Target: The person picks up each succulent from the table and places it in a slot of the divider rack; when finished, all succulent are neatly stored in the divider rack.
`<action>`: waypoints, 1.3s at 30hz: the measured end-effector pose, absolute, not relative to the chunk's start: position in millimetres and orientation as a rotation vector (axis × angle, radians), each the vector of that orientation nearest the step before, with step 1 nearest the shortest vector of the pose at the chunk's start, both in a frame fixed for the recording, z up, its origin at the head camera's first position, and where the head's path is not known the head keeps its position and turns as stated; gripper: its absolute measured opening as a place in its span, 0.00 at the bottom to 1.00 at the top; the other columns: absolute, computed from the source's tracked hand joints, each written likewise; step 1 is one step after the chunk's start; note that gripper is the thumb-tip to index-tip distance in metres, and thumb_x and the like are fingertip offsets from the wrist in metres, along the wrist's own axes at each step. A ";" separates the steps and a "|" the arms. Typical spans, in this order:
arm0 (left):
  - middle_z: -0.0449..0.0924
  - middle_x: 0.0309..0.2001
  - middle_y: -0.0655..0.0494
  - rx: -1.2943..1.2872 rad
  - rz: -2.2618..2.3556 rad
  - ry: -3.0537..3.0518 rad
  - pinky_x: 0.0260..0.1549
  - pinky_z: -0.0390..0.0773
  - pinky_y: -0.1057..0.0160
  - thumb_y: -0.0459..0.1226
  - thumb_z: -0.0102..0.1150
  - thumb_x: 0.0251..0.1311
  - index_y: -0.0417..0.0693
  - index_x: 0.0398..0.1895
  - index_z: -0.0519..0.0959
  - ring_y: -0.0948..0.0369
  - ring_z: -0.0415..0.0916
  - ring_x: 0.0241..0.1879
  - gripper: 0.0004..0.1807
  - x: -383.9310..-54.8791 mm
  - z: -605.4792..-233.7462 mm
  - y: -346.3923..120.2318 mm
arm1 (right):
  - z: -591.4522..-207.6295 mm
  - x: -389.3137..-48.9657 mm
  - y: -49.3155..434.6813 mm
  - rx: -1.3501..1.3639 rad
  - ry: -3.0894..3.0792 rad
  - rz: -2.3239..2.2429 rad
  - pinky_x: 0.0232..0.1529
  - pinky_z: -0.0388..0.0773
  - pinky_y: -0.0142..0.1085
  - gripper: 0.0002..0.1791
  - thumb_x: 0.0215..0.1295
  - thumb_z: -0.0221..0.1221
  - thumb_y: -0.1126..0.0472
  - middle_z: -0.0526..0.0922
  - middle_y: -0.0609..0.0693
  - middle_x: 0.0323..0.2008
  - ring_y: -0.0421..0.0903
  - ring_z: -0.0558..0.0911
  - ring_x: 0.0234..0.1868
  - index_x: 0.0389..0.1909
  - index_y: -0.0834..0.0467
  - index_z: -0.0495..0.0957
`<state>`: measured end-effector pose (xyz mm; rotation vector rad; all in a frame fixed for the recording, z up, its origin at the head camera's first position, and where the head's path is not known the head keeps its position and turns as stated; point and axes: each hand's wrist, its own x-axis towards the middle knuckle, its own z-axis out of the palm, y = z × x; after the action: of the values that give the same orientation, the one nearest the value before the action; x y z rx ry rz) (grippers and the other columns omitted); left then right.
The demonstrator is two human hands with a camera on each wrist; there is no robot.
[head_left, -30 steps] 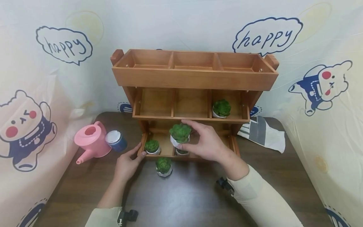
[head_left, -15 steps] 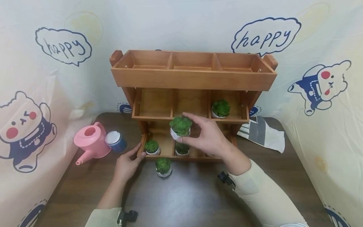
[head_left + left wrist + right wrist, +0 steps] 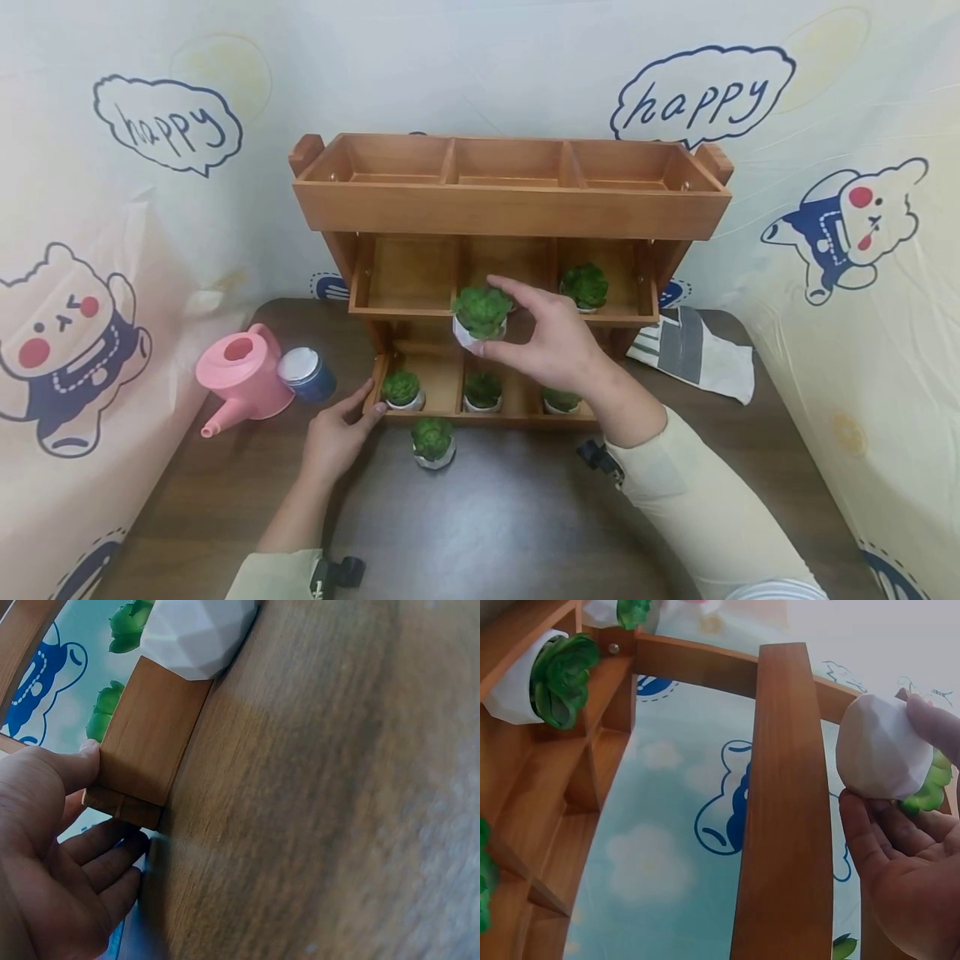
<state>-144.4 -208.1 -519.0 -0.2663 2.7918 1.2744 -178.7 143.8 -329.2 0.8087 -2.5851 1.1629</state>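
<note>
- Desk (image 3: 495, 533): pink watering can (image 3: 243, 371) + blue tin (image 3: 307, 373) twd back L corner; glove (image 3: 693, 354) nr back R corner.
- 3-tier wooden rack (image 3: 510, 208) on it, 3 compartments per tier. Mid tier: plant (image 3: 585, 286) in R one. Bottom tier: a plant each in L (image 3: 402, 390), mid (image 3: 482, 392) & R (image 3: 562, 401).
- My R hand (image 3: 558, 342): thumb + fingers gripping a potted succulent (image 3: 482, 315), approx. upright, L of my palm. It's in front of mid tier's middle compartment, overlapping the front rail (image 3: 390, 313) from above; can't tell the gap. R hand's much nearer that compartment than L.
- My L hand (image 3: 337, 433): thumb + index pinching bottom tier's front L corner.
- Spare pot (image 3: 433, 442): on desk, just before bottom tier's front edge, L of ctr.
</note>
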 end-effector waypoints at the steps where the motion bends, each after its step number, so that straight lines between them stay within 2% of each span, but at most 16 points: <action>1: 0.72 0.71 0.43 -0.267 1.276 2.789 0.66 0.65 0.31 0.70 0.59 0.61 0.69 0.75 0.71 0.40 0.67 0.72 0.40 -144.4 -519.1 -208.2 | -328.1 -179.2 143.7 0.805 -2.582 1.162 0.51 0.84 0.43 0.45 0.55 0.77 0.45 0.85 0.48 0.54 0.41 0.84 0.49 0.73 0.53 0.72; 5: 0.73 0.71 0.43 -0.268 1.278 2.790 0.66 0.65 0.31 0.70 0.60 0.61 0.69 0.75 0.71 0.40 0.67 0.72 0.40 -144.6 -519.5 -208.5 | -324.2 -181.3 143.4 0.787 -2.579 1.167 0.51 0.83 0.40 0.45 0.55 0.77 0.46 0.85 0.48 0.55 0.41 0.84 0.50 0.73 0.54 0.72; 14: 0.74 0.70 0.42 -0.267 1.291 2.795 0.66 0.66 0.32 0.68 0.61 0.62 0.69 0.74 0.72 0.40 0.68 0.71 0.39 -144.7 -522.4 -208.8 | -321.0 -190.5 142.4 0.749 -2.534 1.167 0.50 0.84 0.42 0.45 0.56 0.77 0.49 0.84 0.50 0.57 0.42 0.84 0.48 0.73 0.56 0.71; 22: 0.73 0.71 0.43 -0.268 1.285 2.787 0.66 0.65 0.31 0.68 0.60 0.63 0.70 0.75 0.72 0.40 0.67 0.72 0.38 -143.3 -518.9 -208.3 | -321.1 -196.8 138.7 0.687 -2.526 1.140 0.50 0.83 0.42 0.45 0.56 0.77 0.49 0.81 0.50 0.64 0.43 0.83 0.50 0.74 0.55 0.70; 30: 0.73 0.70 0.43 -0.263 1.272 2.804 0.66 0.66 0.31 0.68 0.61 0.62 0.69 0.74 0.72 0.40 0.67 0.72 0.38 -144.2 -519.3 -208.4 | -325.4 -202.6 135.6 0.638 -2.554 1.175 0.42 0.82 0.41 0.45 0.57 0.76 0.51 0.83 0.50 0.57 0.44 0.82 0.43 0.76 0.53 0.69; 39: 0.72 0.71 0.44 -0.271 1.275 2.793 0.66 0.65 0.31 0.68 0.59 0.63 0.70 0.75 0.71 0.40 0.66 0.72 0.38 -144.5 -519.8 -208.4 | -324.9 -208.7 132.0 0.604 -2.627 1.071 0.52 0.80 0.47 0.45 0.59 0.74 0.51 0.80 0.55 0.64 0.49 0.81 0.51 0.77 0.52 0.67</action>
<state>-144.5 -208.4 -519.8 -0.2707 2.7927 1.2750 -208.7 132.0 -324.9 0.6043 -2.6268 1.0708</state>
